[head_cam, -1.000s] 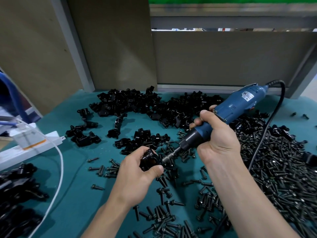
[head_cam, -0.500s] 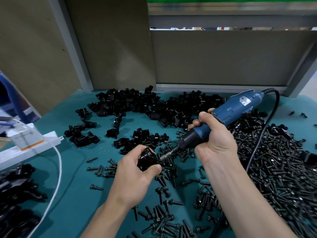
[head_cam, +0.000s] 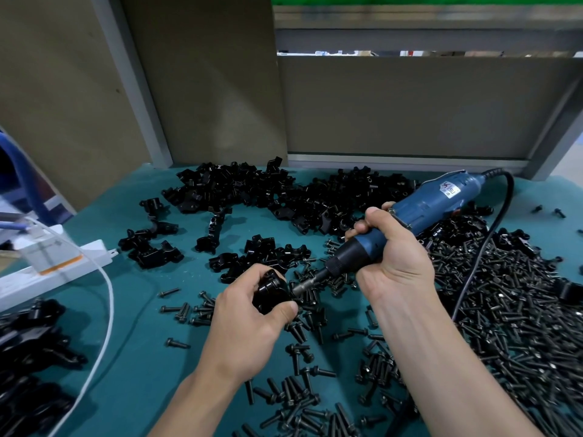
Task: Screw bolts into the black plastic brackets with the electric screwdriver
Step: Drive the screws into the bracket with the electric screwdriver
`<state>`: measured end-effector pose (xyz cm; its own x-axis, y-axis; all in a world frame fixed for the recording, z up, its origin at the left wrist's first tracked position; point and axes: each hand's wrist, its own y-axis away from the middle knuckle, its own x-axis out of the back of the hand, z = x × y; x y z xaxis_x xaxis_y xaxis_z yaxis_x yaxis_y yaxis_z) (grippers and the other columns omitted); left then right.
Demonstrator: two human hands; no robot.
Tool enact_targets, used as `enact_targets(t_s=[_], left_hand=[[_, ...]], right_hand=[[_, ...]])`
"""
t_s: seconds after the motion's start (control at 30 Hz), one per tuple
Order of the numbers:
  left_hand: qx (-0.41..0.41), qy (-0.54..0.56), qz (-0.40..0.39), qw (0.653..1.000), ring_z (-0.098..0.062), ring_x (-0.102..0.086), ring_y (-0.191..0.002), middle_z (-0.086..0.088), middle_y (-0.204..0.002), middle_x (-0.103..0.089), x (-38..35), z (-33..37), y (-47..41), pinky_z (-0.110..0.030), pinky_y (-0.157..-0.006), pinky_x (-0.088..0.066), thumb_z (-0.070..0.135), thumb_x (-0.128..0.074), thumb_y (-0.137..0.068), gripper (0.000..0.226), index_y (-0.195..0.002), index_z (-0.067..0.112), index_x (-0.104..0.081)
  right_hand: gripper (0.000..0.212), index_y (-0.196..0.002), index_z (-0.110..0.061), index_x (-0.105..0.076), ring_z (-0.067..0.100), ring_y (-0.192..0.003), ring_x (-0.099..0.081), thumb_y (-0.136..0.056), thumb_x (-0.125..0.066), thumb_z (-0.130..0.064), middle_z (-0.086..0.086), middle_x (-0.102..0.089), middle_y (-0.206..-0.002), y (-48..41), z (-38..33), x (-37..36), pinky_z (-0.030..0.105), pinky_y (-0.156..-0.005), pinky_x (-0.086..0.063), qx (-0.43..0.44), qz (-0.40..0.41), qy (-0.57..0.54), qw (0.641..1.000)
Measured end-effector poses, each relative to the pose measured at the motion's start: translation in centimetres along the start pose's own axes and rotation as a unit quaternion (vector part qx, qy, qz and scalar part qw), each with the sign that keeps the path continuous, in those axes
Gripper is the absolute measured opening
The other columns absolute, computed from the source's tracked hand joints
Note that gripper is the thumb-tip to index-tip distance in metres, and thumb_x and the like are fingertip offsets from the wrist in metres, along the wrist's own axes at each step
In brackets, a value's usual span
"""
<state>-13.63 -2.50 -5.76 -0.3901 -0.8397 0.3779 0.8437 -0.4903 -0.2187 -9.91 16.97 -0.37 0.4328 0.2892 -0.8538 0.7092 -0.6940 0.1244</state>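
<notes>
Centrally: left hand [head_cam: 252, 323] grips bracket [head_cam: 270, 294]; right hand [head_cam: 391, 263] grips electric screwdriver [head_cam: 419, 212], bit touching bracket.

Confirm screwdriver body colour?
Blue body on the electric screwdriver, black nose and cord; head view, the only one.

brackets [head_cam: 252, 190] heaped behind | bolts [head_cam: 520, 310] heaped right | power strip [head_cam: 47, 269] left

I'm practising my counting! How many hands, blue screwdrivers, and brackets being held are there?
Hands: 2, the left hand and the right hand
Screwdrivers: 1, the blue electric screwdriver in the right hand
Held brackets: 1, the black plastic bracket in the left hand's fingers
Total: 4
</notes>
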Motion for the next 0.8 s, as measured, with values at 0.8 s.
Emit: enact_targets(t_s=[0.8], left_hand=[[0.005, -0.014, 0.006, 1.0, -0.01, -0.064, -0.076, 0.015, -0.088, -0.07, -0.08, -0.85, -0.1, -0.016, -0.071, -0.045, 0.024, -0.084, -0.085, 0.026, -0.099, 0.033, -0.064]], right_hand=[[0.031, -0.091, -0.017, -0.058, 0.015, -0.049, -0.057, -0.087, -0.063, 0.013, 0.002, -0.064, -0.066, 0.09, 0.33, 0.16, 0.028, -0.051, -0.053, -0.007, -0.004, -0.005, 1.0]])
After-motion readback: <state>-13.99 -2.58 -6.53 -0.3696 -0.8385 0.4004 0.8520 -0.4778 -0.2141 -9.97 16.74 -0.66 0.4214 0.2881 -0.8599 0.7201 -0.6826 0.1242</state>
